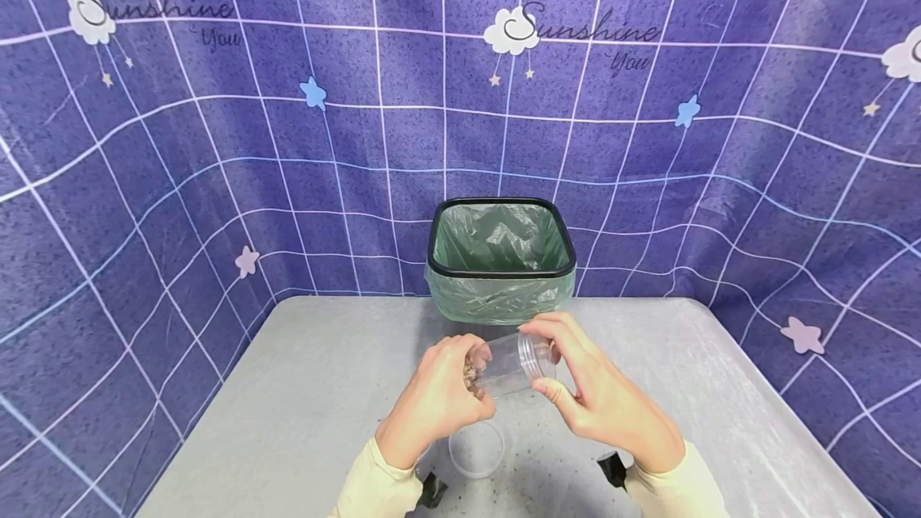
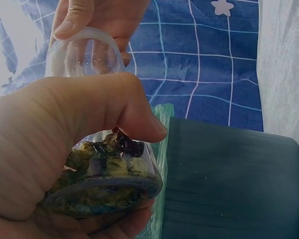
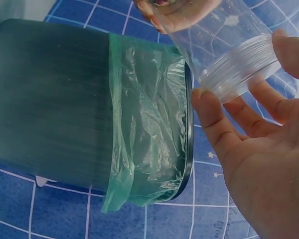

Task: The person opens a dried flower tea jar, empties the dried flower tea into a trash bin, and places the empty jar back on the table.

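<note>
Cream-sleeved left hand is gripping the base end of the clear threaded jar, with dried plant-like bits bunching at that end. Jar is lying tilted in the air between both hands, near the green-lined waste bin; clear round disc is resting on the grey table. Right hand is pinching the neck. Step: probably working the neck end; next move likely calls for a steady left hold. Fingers are covering base and mouth; can't tell if it's capped. Dark specks are staying unidentifiable.
</note>
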Demonstrator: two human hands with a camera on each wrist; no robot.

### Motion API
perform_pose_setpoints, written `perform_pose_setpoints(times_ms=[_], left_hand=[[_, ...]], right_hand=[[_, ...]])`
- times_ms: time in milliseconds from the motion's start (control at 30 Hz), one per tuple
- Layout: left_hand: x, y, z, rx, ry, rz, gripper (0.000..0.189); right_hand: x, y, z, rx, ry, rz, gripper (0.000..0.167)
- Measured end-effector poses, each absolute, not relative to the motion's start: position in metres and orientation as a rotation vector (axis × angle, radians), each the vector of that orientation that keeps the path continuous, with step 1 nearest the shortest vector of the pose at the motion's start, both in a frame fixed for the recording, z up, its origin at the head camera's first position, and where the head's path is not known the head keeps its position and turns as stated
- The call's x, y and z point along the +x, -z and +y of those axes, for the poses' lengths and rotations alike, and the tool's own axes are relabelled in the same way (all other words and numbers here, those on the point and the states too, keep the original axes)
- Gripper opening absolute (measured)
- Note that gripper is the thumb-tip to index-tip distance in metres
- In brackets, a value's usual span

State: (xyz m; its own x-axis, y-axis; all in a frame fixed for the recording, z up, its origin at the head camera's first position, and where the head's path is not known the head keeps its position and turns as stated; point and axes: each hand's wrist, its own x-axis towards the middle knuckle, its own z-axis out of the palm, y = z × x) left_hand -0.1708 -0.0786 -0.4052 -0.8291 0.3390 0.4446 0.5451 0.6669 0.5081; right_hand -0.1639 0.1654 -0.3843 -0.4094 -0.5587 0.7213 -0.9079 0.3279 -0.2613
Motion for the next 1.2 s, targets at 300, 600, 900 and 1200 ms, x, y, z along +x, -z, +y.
perform_pose_setpoints(times_ms=[300,600,900,1200], left_hand=[[-0.1714,0.4046,-0.0794,-0.7,0.927,-2.576,0.043],[-0.1711,0.4043,-0.0796,-0.705,0.924,-2.568,0.043],[-0.1722,0.4061,-0.0809,-0.711,0.901,-2.552,0.042],[-0.1717,0.4061,-0.0811,-0.713,0.889,-2.552,0.041]], right_hand=[[-0.1631,0.3826,0.1649,1.304,-0.894,-2.074,0.057],[-0.1606,0.3824,0.1647,1.317,-0.935,-2.093,0.054],[-0.1611,0.3831,0.1648,1.332,-0.925,-2.09,0.06],[-0.1601,0.3821,0.1651,1.35,-0.941,-2.096,0.063]])
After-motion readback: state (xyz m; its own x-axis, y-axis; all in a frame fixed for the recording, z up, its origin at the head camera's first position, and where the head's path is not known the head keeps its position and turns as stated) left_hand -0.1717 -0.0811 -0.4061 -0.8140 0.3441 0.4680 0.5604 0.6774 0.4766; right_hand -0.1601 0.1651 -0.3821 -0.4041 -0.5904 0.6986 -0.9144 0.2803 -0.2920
